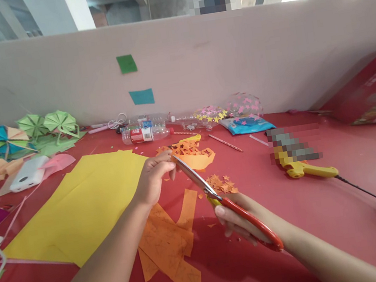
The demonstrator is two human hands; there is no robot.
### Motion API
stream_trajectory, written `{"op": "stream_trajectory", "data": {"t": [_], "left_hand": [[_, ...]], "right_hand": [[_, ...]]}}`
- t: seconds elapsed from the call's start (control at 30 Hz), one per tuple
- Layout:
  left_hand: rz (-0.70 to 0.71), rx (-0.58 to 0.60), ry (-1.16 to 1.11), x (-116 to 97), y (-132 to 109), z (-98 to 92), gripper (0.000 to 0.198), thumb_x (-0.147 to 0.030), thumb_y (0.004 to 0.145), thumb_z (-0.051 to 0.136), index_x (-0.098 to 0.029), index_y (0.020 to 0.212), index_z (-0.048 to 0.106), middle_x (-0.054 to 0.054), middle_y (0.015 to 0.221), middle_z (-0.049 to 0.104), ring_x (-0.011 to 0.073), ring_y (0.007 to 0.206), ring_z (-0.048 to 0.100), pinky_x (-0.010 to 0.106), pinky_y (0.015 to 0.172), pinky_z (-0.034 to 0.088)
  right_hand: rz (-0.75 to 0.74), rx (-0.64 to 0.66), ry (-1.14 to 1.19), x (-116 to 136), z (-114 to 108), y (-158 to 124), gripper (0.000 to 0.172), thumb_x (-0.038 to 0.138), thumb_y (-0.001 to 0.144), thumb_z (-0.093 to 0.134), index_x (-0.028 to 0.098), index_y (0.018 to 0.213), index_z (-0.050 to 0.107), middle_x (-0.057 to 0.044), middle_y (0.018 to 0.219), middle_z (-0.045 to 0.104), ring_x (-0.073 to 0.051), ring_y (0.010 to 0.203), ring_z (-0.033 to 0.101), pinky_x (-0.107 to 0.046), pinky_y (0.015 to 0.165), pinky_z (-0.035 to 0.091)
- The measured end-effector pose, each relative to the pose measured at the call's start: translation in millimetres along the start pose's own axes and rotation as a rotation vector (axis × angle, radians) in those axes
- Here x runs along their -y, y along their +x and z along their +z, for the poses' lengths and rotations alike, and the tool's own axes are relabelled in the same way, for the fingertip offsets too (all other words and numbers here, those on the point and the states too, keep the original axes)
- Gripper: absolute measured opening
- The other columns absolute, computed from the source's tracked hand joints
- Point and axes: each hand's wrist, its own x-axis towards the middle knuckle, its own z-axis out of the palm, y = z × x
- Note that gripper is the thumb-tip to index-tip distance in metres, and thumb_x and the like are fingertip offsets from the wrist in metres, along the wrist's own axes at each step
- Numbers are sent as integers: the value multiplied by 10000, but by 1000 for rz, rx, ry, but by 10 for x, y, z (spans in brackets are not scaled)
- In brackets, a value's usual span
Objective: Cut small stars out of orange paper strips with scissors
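Red-handled scissors (252, 218) are in my right hand (234, 222), whose fingers are wrapped round the handles. Their blades point up and left to my left hand (151, 178). The left fingers are pinched round a small orange paper piece (173, 156) at the blade tips, mostly hidden. Below the hands lie orange paper strips (167, 238) with faint star outlines drawn on them. A pile of small orange paper stars (222, 184) sits just behind the scissors. Orange scraps (196, 158) with star-shaped holes lie beyond my left hand.
Yellow paper sheets (87, 198) cover the left of the red table (366, 175). A yellow glue gun (314, 170) with a black cord lies right. Plastic bottles (141, 135), a blue packet (247, 125) and folded paper umbrellas (60, 122) stand along the pale partition (267, 54).
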Motion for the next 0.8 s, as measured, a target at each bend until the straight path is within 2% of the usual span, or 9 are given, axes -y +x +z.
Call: {"op": "stream_trajectory", "data": {"t": [0.27,0.53,0.63,0.8], "left_hand": [[-10,24,-9,7,-3,-24,295,-203,727,494,-191,433,489,19,556,560,162,670,532,302,673,384],[-5,20,-37,20,-7,-35,297,-190,725,497,-186,428,497,9,536,541,146,619,518,295,652,381],[-15,19,-38,21,-8,-36,293,-193,721,498,-186,428,500,11,539,549,148,628,524,293,650,380],[-22,12,-32,13,-1,-29,293,-199,714,495,-188,421,491,9,535,546,145,610,514,293,649,383]], "right_hand": [[47,-15,-3,-47,15,7,521,708,722,538,204,645,431,56,447,512,-30,283,332,-148,274,243],[98,-30,-30,-35,31,8,467,649,763,518,203,658,429,46,462,541,-26,272,335,-137,268,269],[90,-33,-21,-24,32,6,465,638,740,555,206,636,417,65,436,498,-29,276,335,-134,264,272],[75,-41,15,-14,34,1,452,624,727,584,215,612,431,99,364,352,-75,315,410,-134,266,257]]}}
